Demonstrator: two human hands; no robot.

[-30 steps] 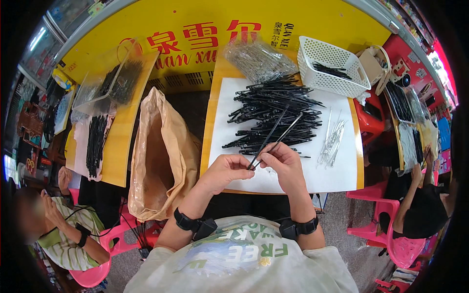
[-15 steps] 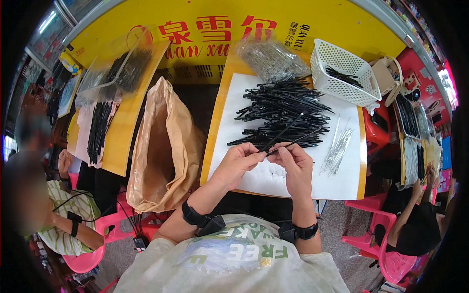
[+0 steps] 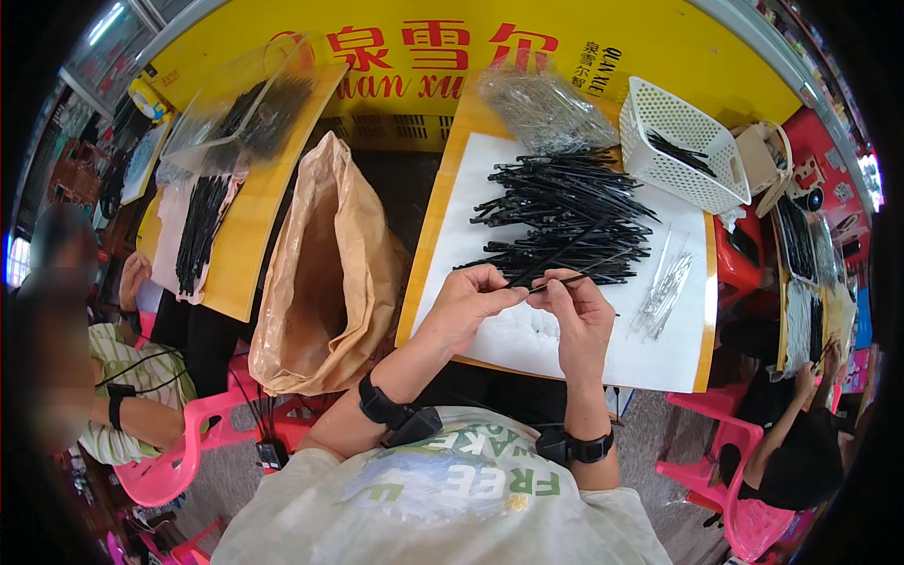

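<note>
Above the near part of a white sheet [image 3: 650,363], as the head view shows, the left hand [image 3: 471,301] and right hand [image 3: 579,320] work close together, fingertips nearly meeting. The left thumb and forefinger are pinched narrow on a thin black strip [image 3: 516,282], which slants away up and to the right; its far end is hard to trace against the dark heap behind. The right thumb and fingers pinch narrowly too, on another dark strip [image 3: 539,287], gripped near its end just beside the first. Directly beyond both grips lies the pile of black strips [image 3: 565,202], spread crosswise on the sheet. Right of it rest loose clear strips [image 3: 667,297]; behind stand a clear plastic bag [image 3: 546,108] and a white basket [image 3: 669,174]. Left of the table is an upright brown paper bag [image 3: 367,273].
</note>
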